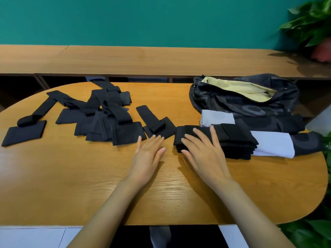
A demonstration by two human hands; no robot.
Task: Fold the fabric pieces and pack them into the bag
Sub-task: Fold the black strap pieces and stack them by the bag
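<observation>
A heap of unfolded black fabric pieces (100,115) sprawls across the left half of the wooden table (71,176). One black piece (155,125) lies apart near the middle. A stack of folded black pieces (232,140) sits right of centre. My right hand (202,151) rests flat on the stack's left end, fingers spread. My left hand (150,153) lies flat on the table, fingertips at the edge of the separate piece, holding nothing. A dark bag (250,102) with a pale yellow lining lies open at the back right.
White folded cloth (272,145) sticks out under the stack, beside dark patterned fabric (304,142). A wooden shelf (161,59) runs along the teal wall. Potted plants (313,24) stand at the right edge.
</observation>
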